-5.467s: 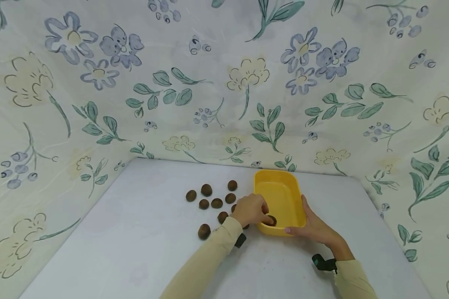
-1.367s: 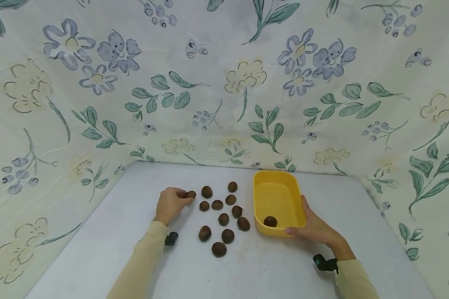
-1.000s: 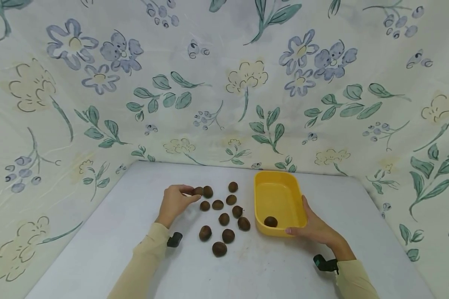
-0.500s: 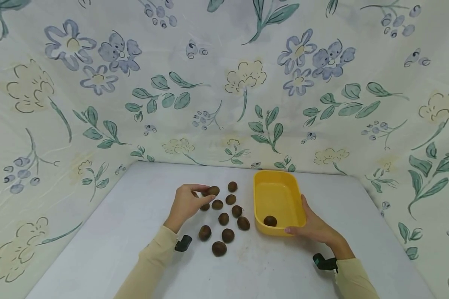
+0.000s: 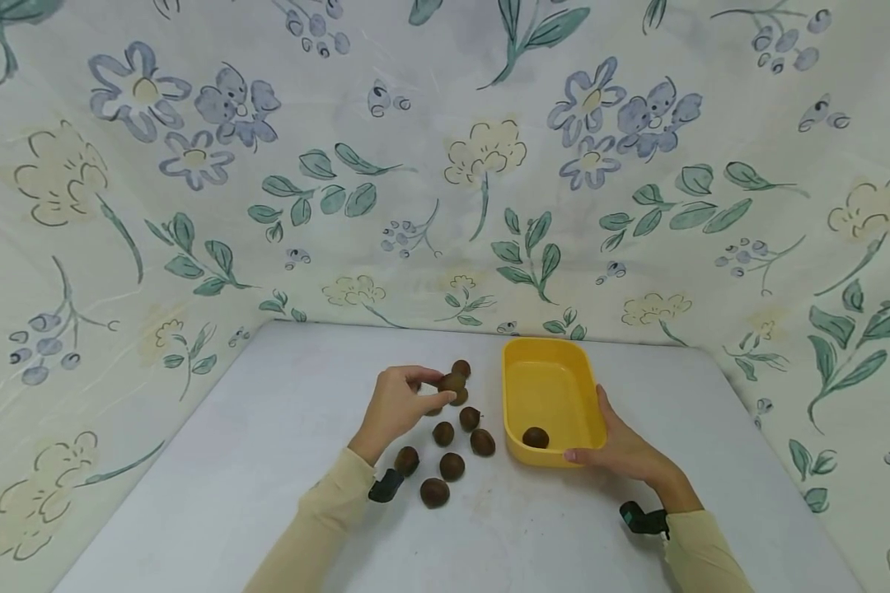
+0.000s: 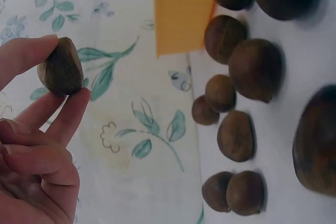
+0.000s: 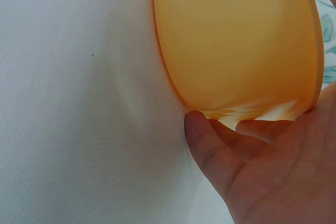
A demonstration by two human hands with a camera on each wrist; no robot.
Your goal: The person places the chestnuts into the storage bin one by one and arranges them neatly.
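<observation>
A brown chestnut [image 6: 62, 69] is pinched between the thumb and fingertips of my left hand [image 5: 399, 405], raised above the other chestnuts on the table. In the left wrist view it stands well apart from the loose chestnuts [image 6: 255, 69]. To the right is a yellow plastic tub [image 5: 549, 387] with one chestnut [image 5: 536, 437] lying in its near end. My right hand [image 5: 626, 445] grips the tub at its near right corner, thumb over the rim. In the right wrist view, fingers [image 7: 210, 148] of that hand lie against the tub's outer wall.
Several chestnuts [image 5: 452, 467] lie scattered on the white table [image 5: 282, 428] left of the tub, some partly hidden behind my left hand. A floral cloth [image 5: 415, 198] rises behind the table and along both sides.
My left hand has gone from the tub to the far-left chestnut, picked it up and carried it rightward over the others. My right hand and the tub have stayed put.
</observation>
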